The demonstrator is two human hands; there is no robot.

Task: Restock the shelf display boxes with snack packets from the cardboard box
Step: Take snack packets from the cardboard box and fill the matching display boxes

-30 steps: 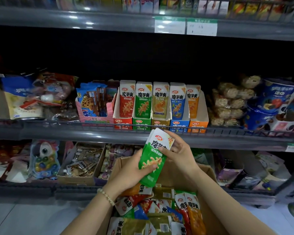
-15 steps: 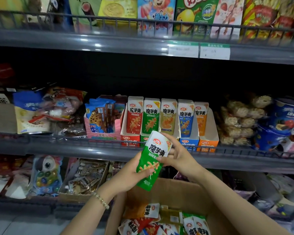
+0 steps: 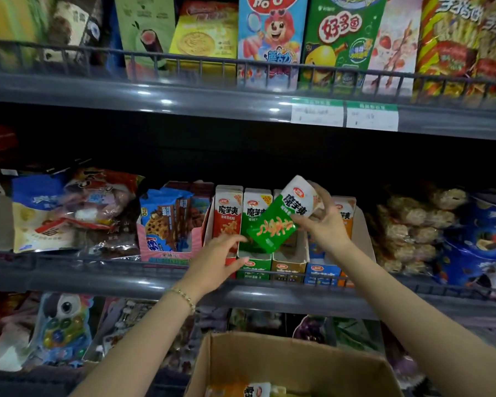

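Bringing green snack packet (image 3: 273, 224) to the shelf display boxes (image 3: 288, 267).
Gripping it by the white top end with right hand (image 3: 325, 226), tilted down-left from that hand, in front of the green box. Holding left hand (image 3: 216, 260) open, fingers spread, just below-left of it, contact unclear. Standing over cardboard box (image 3: 292, 363), well below both hands.

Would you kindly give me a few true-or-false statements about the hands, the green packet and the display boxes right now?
1. The right hand pinches the green packet near its white top. True.
2. The green packet lies inside the cardboard box. False: it is held tilted in front of the green display box.
3. The left hand has a beaded bracelet at its wrist. True.
4. The green display box ends the row on the right. False: it stands second from the left, beside the red display box.
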